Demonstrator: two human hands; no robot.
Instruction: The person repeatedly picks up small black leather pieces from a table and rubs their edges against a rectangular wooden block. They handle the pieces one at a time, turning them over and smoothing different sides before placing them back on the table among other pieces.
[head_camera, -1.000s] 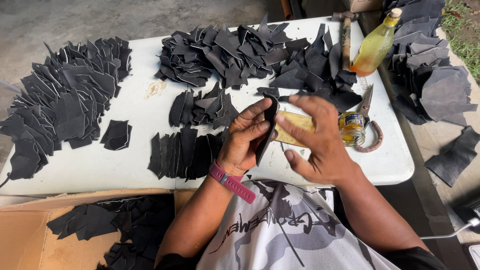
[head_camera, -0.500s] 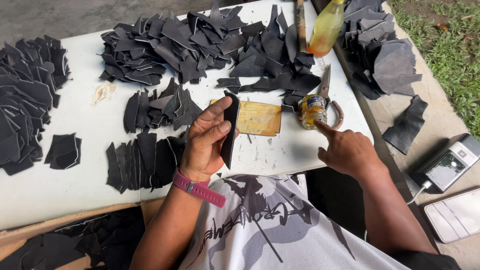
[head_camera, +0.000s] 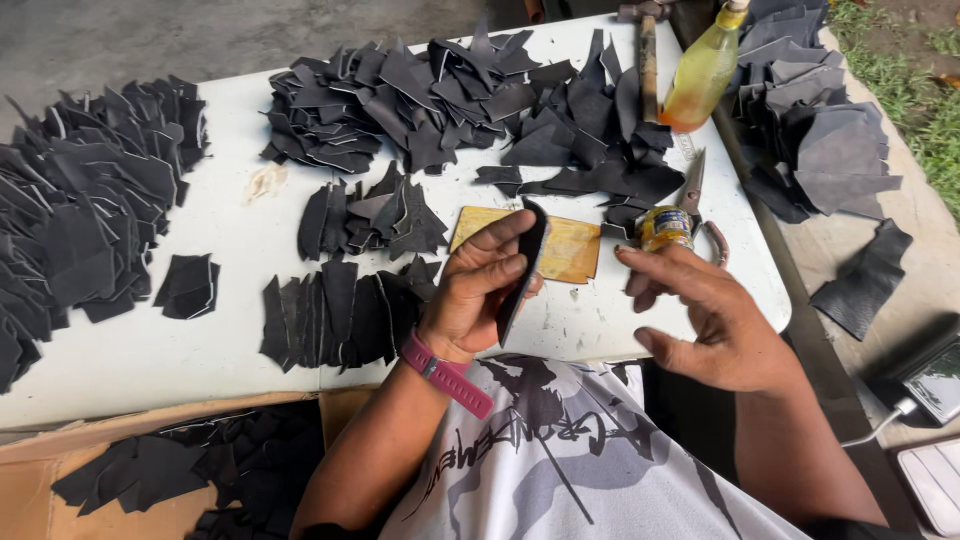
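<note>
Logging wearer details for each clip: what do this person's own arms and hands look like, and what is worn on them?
Both forearms are bare, with no sleeves reaching them and no gloves. The left hand has a magenta wristband strapped around the wrist, with a small dark segment in it. The right hand shows no band, watch or visible ring. A grey T-shirt with dark printed artwork covers the torso.

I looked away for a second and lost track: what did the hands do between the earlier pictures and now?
The right hand let go of the black leather piece, reached out to the small tin beside the scissors, and has come back toward the piece, fingers open and empty. The left hand kept holding the piece upright all along. The leather piles, yellow card and bottle stayed put.
</note>
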